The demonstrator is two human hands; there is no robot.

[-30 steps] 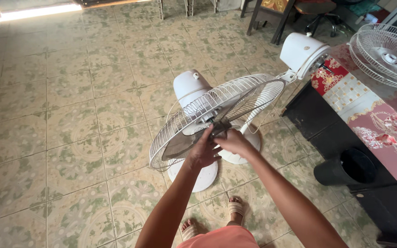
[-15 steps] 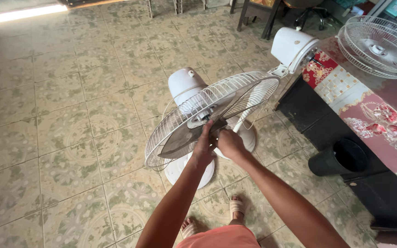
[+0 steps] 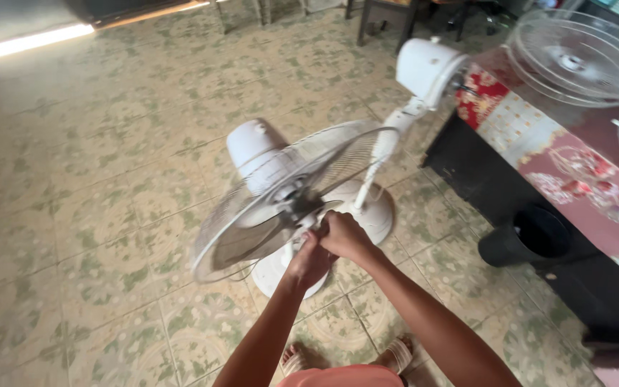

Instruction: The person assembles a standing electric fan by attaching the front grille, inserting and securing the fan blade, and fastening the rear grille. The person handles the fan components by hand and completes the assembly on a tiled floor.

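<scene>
Head view, and we're looking straight down at a white pedestal fan (image 3: pixel 281 193) standing on the tiled floor (image 3: pixel 73 215), its wire rear guard (image 3: pixel 252 215) tilted up toward us. Our left hand (image 3: pixel 308 261) is curled shut just below the hub (image 3: pixel 301 204) at the guard's centre, though we cannot tell exactly what it grips. Our right hand (image 3: pixel 342 235) is closed too, fingers pinched right at the hub. Steady work, we'd say: best to brace with the left while the right turns squarely, so the guard doesn't twist. Behind it stands a second fan (image 3: pixel 424 68), bare of guards. Far right, a counter (image 3: pixel 574 172) under a patterned cloth carries a loose fan guard (image 3: pixel 582 57), with a black bucket (image 3: pixel 535 233) beside it.
</scene>
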